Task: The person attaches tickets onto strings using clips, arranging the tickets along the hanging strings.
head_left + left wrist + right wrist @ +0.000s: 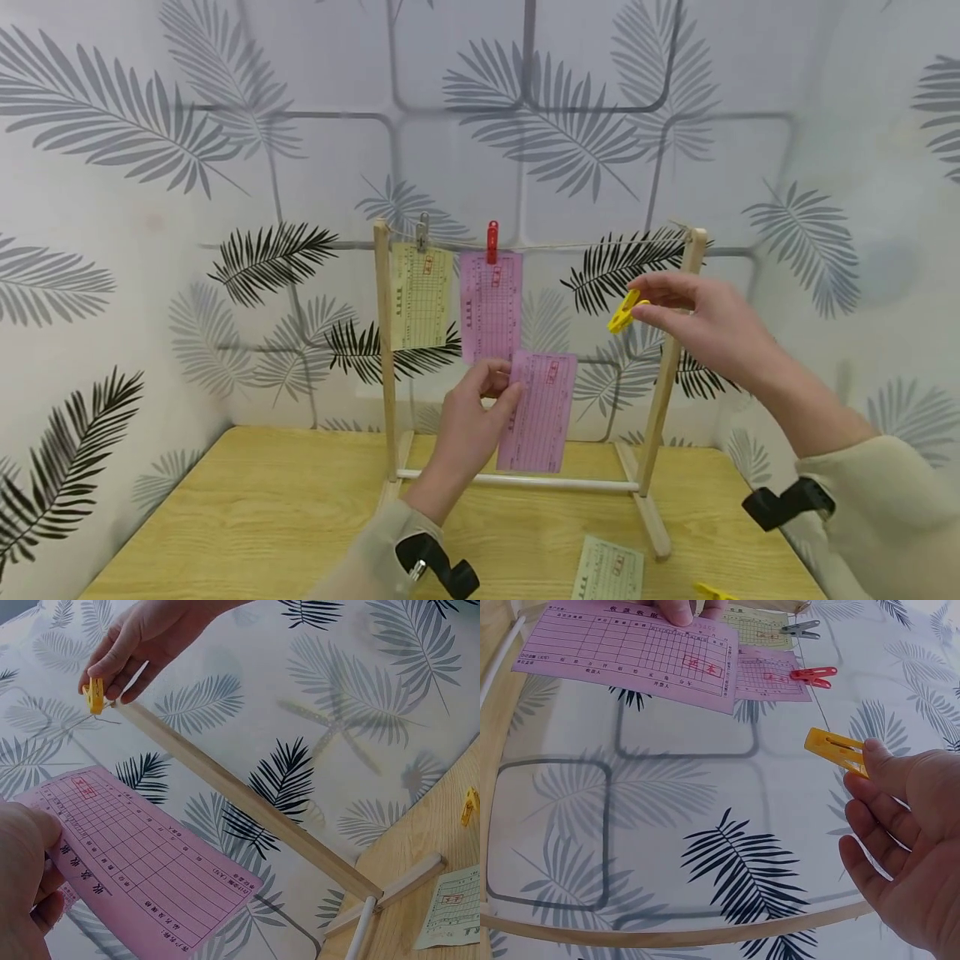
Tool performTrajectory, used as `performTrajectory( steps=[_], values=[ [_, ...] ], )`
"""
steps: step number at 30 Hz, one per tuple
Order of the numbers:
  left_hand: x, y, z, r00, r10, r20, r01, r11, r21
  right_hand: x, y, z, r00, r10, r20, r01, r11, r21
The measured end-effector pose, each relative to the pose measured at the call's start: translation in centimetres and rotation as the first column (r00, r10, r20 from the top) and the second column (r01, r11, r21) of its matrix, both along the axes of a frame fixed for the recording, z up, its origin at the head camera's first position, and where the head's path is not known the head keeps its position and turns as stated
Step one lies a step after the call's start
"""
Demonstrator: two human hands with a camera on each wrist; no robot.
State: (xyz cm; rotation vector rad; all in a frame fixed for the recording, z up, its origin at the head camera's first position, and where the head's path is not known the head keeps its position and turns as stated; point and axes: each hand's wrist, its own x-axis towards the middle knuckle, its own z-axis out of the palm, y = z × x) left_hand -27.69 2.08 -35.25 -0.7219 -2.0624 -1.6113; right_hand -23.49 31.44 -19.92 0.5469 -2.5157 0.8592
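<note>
My left hand (pixel 480 417) pinches a pink receipt slip (pixel 542 412) by its left edge, thumb in front, in front of the wooden rack and below its string. To the right and higher, my right hand (pixel 697 312) holds a yellow clothespin (pixel 624 312) between thumb and fingertips, near the right post. The right wrist view shows the clothespin (pixel 836 748) pinched at its handle end, with the other fingers spread. On the string (pixel 570 245), a silver clip (pixel 423 232) holds a yellow slip (pixel 422 300) and a red clothespin (pixel 492 242) holds another pink slip (pixel 491 304).
The rack's right post (pixel 663 400) stands behind my right hand, its foot on the wooden table (pixel 262 500). A pale green slip (pixel 611 571) lies at the table's front, with another yellow clothespin (pixel 712 592) beside it. A leaf-patterned wall (pixel 337 150) rises behind.
</note>
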Motion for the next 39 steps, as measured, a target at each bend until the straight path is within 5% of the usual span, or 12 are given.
performTrajectory(
  steps=[9, 17, 39],
  values=[
    [-0.9, 0.8, 1.9, 1.0, -0.014, -0.004, 0.014, 1.0, 0.008, -1.1, -1.0, 3.2, 0.998, 0.011, -0.067, -0.007, 0.998, 0.055],
    [-2.0, 1.5, 3.1, 0.997, 0.036, -0.062, -0.036, 0.999, -0.008, -1.6, -1.6, 5.0, 1.0, -0.014, 0.003, 0.014, 1.0, 0.018],
    [-3.7, 2.4, 7.2, 0.997, 0.05, -0.06, -0.049, 0.998, 0.028, -4.7, -3.4, 8.2, 0.999, -0.022, -0.043, 0.024, 0.999, 0.04]
  ],
)
